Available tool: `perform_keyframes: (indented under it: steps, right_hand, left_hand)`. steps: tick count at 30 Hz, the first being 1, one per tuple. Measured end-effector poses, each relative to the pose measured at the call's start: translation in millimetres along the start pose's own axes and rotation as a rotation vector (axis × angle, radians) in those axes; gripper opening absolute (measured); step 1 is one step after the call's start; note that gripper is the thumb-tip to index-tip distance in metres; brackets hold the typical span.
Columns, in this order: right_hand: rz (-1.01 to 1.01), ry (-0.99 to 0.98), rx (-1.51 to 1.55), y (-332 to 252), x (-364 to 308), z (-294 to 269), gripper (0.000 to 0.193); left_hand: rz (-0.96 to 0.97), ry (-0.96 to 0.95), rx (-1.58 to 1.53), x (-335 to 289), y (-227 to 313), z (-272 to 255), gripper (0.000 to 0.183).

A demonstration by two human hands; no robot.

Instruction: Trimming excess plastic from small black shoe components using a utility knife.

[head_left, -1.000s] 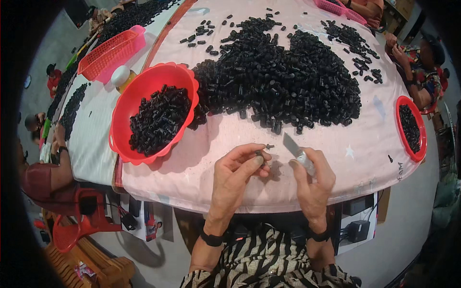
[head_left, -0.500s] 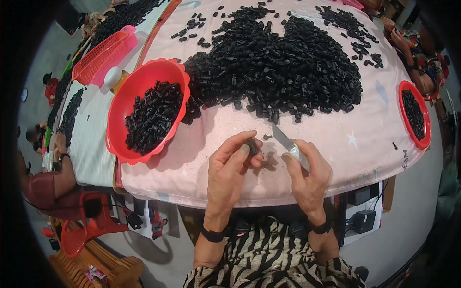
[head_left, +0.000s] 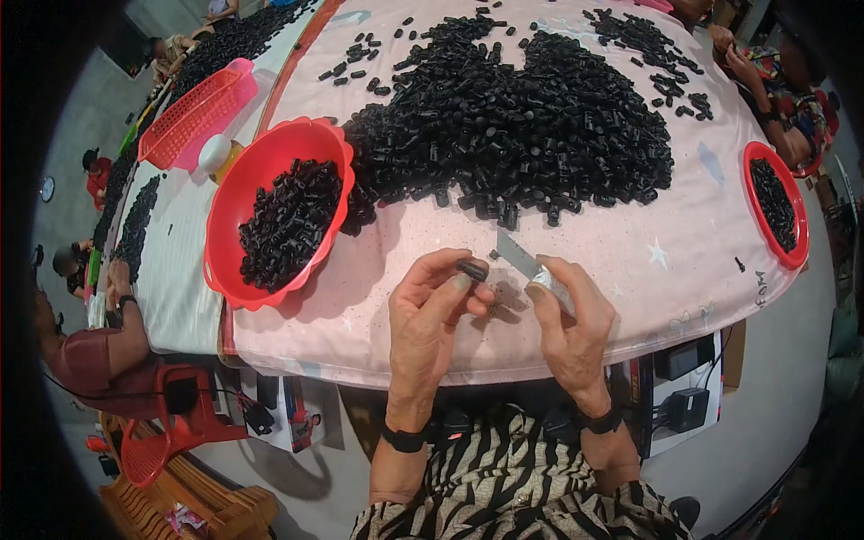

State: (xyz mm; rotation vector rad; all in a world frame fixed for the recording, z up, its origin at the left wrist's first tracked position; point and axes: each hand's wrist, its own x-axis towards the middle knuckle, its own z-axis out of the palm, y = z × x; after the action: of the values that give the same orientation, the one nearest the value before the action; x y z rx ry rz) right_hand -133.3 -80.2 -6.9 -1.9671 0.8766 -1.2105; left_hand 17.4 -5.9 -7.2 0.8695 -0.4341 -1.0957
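Note:
Between thumb and fingers, my left hand (head_left: 430, 301) pinches a small black cylindrical plastic piece (head_left: 471, 270), which lies nearly level. My right hand (head_left: 576, 310) grips a knife blade (head_left: 516, 255) by its end, wrapped in something silvery white. The blade's tip points up and left, a short way from the piece. A tiny dark scrap (head_left: 493, 255) is beside the blade. Beyond both hands, a large heap of similar black pieces (head_left: 513, 126) covers the pink cloth (head_left: 360, 346).
Left of the heap, a red scalloped bowl (head_left: 225, 229) holds many black pieces. Behind it are a white-capped jar (head_left: 216, 155) and a red basket (head_left: 193, 121). At the right edge stands a red oval tray (head_left: 800, 256) of pieces. Other people sit around the tables.
The black piece in my left hand has tilted from steep to nearly level. The knife has shifted slightly left. My whole view has moved a little.

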Motion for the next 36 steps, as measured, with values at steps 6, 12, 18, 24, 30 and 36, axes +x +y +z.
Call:
perform_keyframes:
  steps: [6, 12, 18, 24, 30, 36]
  right_hand:
    - [-0.065, -0.032, -0.006, 2.6, -0.6, -2.3, 0.026]
    - [-0.100, -0.095, -0.019, 0.3, -0.8, -0.1, 0.026]
    - [-0.160, -0.091, -0.050, 2.3, 0.3, 1.1, 0.025]
    - [-0.124, -0.105, -0.043, -2.0, 0.3, 0.9, 0.023]
    - [-0.152, -0.091, -0.057, 0.6, 1.5, 1.1, 0.019]
    - [-0.065, -0.003, -0.005, -0.9, -2.2, -0.4, 0.018]
  left_hand:
    - [0.086, 0.036, -0.012, 1.5, -0.9, 4.6, 0.019]
    - [0.005, 0.073, -0.079, 2.4, -1.1, -2.5, 0.018]
    - [-0.028, -0.019, -0.091, 1.9, 0.1, -3.2, 0.026]
    - [-0.073, -0.056, -0.059, 0.2, -1.1, -4.0, 0.031]
    - [-0.070, -0.090, -0.011, 0.4, 1.1, -2.3, 0.032]
    - [-0.055, -0.080, -0.010, 0.3, 0.9, -1.5, 0.031]
